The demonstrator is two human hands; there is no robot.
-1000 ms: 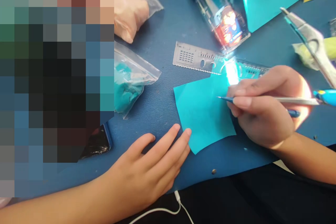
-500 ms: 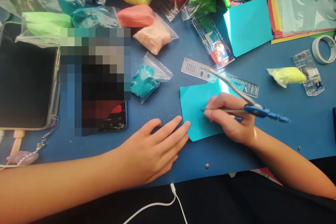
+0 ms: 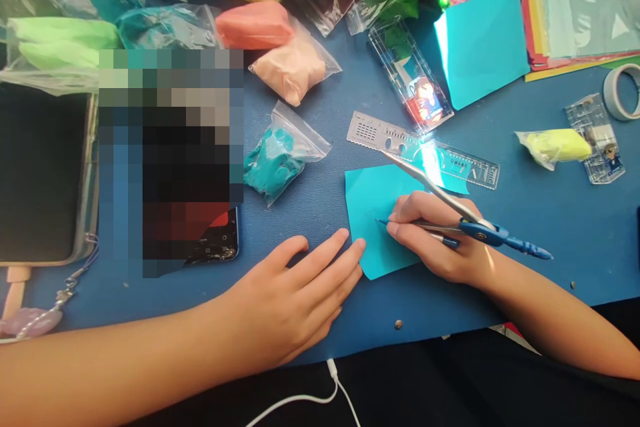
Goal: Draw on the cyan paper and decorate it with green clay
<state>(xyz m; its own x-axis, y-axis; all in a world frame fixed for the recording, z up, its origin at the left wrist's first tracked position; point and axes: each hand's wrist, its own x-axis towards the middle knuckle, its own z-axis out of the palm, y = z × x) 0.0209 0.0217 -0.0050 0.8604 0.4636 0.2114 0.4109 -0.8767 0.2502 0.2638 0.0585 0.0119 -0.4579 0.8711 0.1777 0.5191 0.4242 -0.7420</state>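
Tablet: A dark-screened device (image 3: 43, 173) lay at the left of the blue table (image 3: 320, 197), a cable at its lower end.
Clay bag: Teal clay in a clear bag (image 3: 277, 157) sat well in from the table's near edge.
Left hand: The person's left hand (image 3: 295, 300) rested palm down by the near edge, fingers apart and gripping nothing, fingertips at the paper's left edge.
Paper: A turquoise sheet (image 3: 367, 213) lay between the hands, near the table's near edge.
Ruler: A clear stencil ruler (image 3: 367, 133) crossed the sheet's far edge.
Right hand: The right hand (image 3: 445, 233) pinched a compass (image 3: 483, 235), fingers closed around one leg; whether its tip touched the paper could not be told.
Yellow clay: A wrapped lump (image 3: 557, 147) lay farther right.
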